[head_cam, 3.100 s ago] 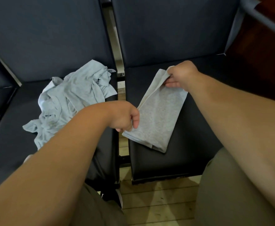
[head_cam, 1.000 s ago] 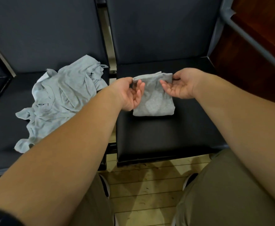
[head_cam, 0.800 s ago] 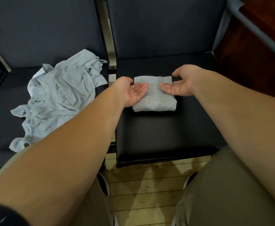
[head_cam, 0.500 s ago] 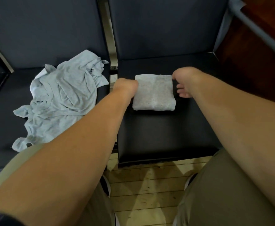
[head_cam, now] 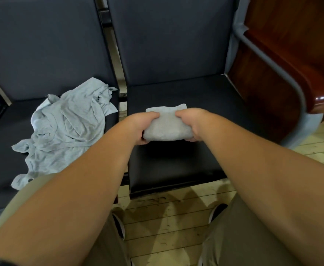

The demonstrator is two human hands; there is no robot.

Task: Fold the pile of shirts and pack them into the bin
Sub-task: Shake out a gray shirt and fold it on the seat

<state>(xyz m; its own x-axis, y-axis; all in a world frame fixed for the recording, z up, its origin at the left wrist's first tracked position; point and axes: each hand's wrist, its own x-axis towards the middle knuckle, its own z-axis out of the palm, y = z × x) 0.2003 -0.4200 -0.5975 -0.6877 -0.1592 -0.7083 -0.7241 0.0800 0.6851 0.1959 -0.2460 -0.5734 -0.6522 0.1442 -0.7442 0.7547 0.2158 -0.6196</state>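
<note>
Notably, no bin was seen anywhere in view, so nothing could be said of its contents. On the right-hand seat (head_cam: 176,166) a folded grey shirt (head_cam: 167,125) was gripped from both sides. The left hand (head_cam: 140,127) was closed on the folded shirt's left edge, with the thumb laid over the top of the cloth and the fingers tucked beneath it. The right hand (head_cam: 193,125) was closed on the opposite edge in the same way, thumb on top and fingers curled under. The folded shirt was thus held directly between the two hands, over the middle of the right-hand seat; whether its underside was touching the cushion or was raised just clear of it could not be told. A loose pile of pale grey-blue shirts (head_cam: 67,127) was left unfolded and crumpled on the neighbouring seat (head_cam: 2,150), to the left of the right-hand seat and well apart from both hands. A grey metal armrest (head_cam: 284,77) and dark wooden panelling (head_cam: 291,45) were seen to the right of the right-hand seat, and pale floorboards (head_cam: 167,217) in front of it, between the person's knees.
</note>
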